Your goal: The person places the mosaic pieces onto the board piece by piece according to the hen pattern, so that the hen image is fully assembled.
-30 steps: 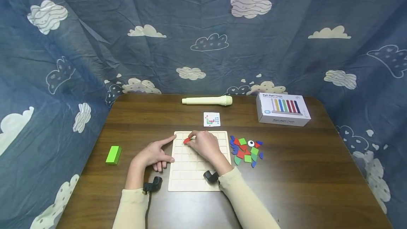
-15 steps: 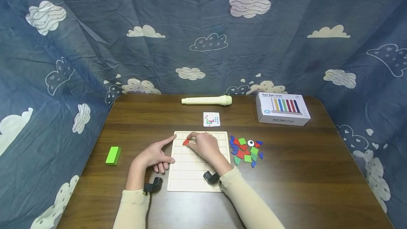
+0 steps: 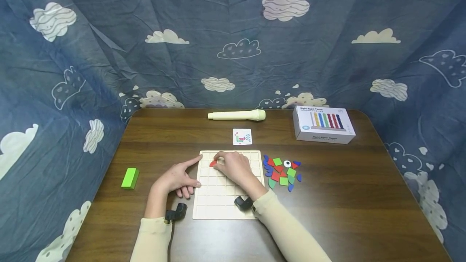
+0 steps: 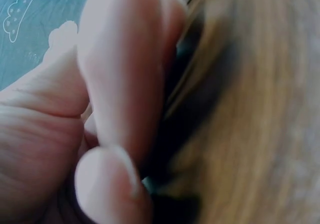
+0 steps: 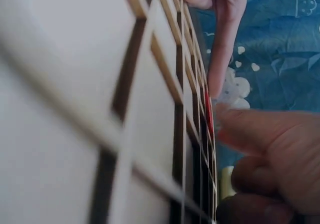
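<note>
A pale wooden grid board (image 3: 211, 209) lies in front of me on the table. My left hand (image 3: 176, 178) rests at its left side: the straight index finger touches the upper left corner, the thumb touches the left edge, and the other fingers are folded under. Over the board's upper part, my right hand (image 3: 234, 167) pinches a small red wedge-shaped tile (image 3: 212, 164) with thumb and index finger. That tile sits in an upper left cell, low between the ridges in the right wrist view. The left wrist view holds mostly blurred fingers (image 4: 125, 73) and table.
Several red, green and blue tiles (image 3: 283, 181) lie right of the board, with a round eye tile (image 3: 287, 164). Behind stand a pattern card (image 3: 242, 136), a pale toy microphone (image 3: 236, 115) and a white box (image 3: 325, 125). A green block (image 3: 130, 178) is far left.
The red tile has turned and come slightly nearer to me into its cell, with the right fingertips following it. The left hand has stayed at the board's edge.
</note>
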`<control>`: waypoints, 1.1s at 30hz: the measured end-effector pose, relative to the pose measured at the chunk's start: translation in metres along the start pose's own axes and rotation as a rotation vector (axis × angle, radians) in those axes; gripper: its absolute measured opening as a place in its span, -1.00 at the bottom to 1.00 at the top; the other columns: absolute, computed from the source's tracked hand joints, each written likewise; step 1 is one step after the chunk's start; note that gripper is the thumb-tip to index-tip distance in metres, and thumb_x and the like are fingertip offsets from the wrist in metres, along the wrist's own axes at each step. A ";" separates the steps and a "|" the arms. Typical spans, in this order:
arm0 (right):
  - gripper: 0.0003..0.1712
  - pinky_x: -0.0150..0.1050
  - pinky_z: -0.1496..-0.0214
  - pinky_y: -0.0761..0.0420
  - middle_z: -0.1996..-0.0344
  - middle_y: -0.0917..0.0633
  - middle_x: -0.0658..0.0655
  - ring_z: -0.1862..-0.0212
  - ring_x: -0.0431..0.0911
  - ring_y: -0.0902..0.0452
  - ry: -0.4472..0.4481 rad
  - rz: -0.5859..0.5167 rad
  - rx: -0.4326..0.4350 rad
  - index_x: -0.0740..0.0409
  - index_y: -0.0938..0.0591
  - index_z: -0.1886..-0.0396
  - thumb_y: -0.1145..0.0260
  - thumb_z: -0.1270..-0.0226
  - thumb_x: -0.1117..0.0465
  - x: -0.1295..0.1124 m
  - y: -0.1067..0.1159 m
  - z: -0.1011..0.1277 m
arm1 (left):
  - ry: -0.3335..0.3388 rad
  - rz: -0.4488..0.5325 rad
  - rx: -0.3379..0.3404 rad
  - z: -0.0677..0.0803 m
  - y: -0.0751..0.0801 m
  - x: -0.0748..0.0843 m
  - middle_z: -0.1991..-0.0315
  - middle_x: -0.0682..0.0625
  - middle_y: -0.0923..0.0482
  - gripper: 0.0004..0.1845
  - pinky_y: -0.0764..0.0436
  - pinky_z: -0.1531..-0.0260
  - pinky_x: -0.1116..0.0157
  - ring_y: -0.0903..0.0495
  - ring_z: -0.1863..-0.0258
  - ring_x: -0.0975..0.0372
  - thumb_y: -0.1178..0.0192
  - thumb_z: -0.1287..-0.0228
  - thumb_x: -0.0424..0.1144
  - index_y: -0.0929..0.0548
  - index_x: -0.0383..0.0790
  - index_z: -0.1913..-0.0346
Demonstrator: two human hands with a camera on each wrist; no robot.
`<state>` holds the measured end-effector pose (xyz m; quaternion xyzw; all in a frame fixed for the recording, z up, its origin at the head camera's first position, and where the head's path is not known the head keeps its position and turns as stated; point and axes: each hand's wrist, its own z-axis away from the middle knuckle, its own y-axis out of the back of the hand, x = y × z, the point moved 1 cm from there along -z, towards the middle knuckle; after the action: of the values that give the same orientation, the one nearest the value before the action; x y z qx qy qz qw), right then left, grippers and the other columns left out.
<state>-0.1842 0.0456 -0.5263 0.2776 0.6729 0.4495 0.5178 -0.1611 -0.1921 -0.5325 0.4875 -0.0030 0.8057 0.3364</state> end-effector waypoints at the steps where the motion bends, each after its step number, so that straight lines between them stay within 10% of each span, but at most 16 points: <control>1: -0.72 -0.29 0.58 -0.25 0.75 -0.36 -0.15 0.61 -0.22 -0.15 -0.001 -0.012 0.008 -0.22 -0.82 -0.02 -0.50 -0.38 -0.12 0.001 0.003 0.002 | 0.001 0.001 0.002 0.000 0.000 0.000 0.62 -0.12 -0.72 0.08 -0.63 0.71 0.29 -0.68 0.73 0.21 -0.57 -0.23 -0.20 -0.17 0.44 -0.67; 15: -0.66 -0.30 0.60 -0.23 0.72 -0.40 -0.06 0.66 -0.16 -0.21 -0.193 -0.325 0.111 -0.06 -0.77 -0.16 -0.46 -0.46 0.01 0.087 0.082 0.055 | -0.043 -0.029 0.005 -0.002 -0.001 -0.004 0.64 -0.13 -0.71 0.10 -0.64 0.72 0.25 -0.65 0.77 0.20 -0.59 -0.21 -0.17 -0.15 0.43 -0.68; 23: -0.51 -0.22 0.46 -0.31 0.54 -0.52 0.08 0.49 -0.05 -0.37 -0.403 -0.166 0.013 0.13 -0.70 -0.11 -0.50 -0.39 -0.10 0.166 0.104 0.084 | -0.055 -0.038 0.011 0.002 0.001 -0.005 0.66 -0.12 -0.68 0.11 -0.63 0.73 0.25 -0.62 0.80 0.22 -0.59 -0.20 -0.13 -0.13 0.44 -0.68; 33: -0.56 -0.19 0.37 -0.33 0.50 -0.53 0.09 0.40 -0.03 -0.43 -0.441 -0.080 -0.074 0.10 -0.70 -0.16 -0.47 -0.43 -0.04 0.176 0.097 0.086 | -0.057 -0.037 0.006 0.000 -0.002 -0.005 0.65 -0.12 -0.70 0.11 -0.64 0.72 0.25 -0.64 0.78 0.21 -0.59 -0.21 -0.13 -0.13 0.41 -0.69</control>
<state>-0.1662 0.2632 -0.5240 0.3232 0.5367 0.3816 0.6797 -0.1587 -0.1935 -0.5369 0.5112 -0.0012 0.7852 0.3495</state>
